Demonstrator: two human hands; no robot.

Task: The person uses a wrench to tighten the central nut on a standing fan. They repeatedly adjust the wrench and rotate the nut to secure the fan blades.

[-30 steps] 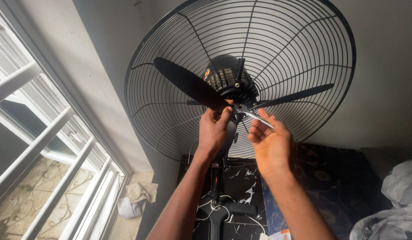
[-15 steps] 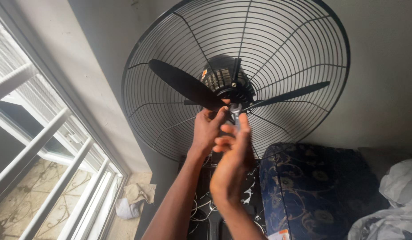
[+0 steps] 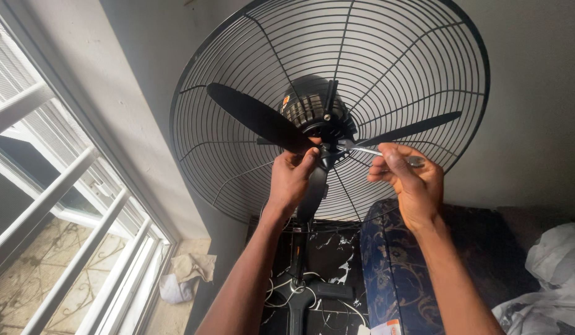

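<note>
**Both hands at fan hub, tool back on the centre**

Rear wire guard (image 3: 362, 56) of a big black pedestal fan fills the view above and behind both hands; front guard is off, blades exposed. Long blade (image 3: 256, 118) runs up-left from the left hand, second blade (image 3: 417, 128) goes out right above the right hand, third hangs down just beside the left palm. Motor housing (image 3: 312, 105) sits directly above the hands. Blue patterned cushion (image 3: 393, 260) below the right wrist, window bars far left of the left arm.

Left hand (image 3: 291, 180) clenched around the blade hub (image 3: 326, 152), same spot as half a second ago. Right hand (image 3: 408, 183) has swung back out to the right and now pinches a thin metal tool (image 3: 386, 155), its tip touching the hub; earlier it crossed in front of the left. So the hub is braced and the tool is re-seated on it.
</note>
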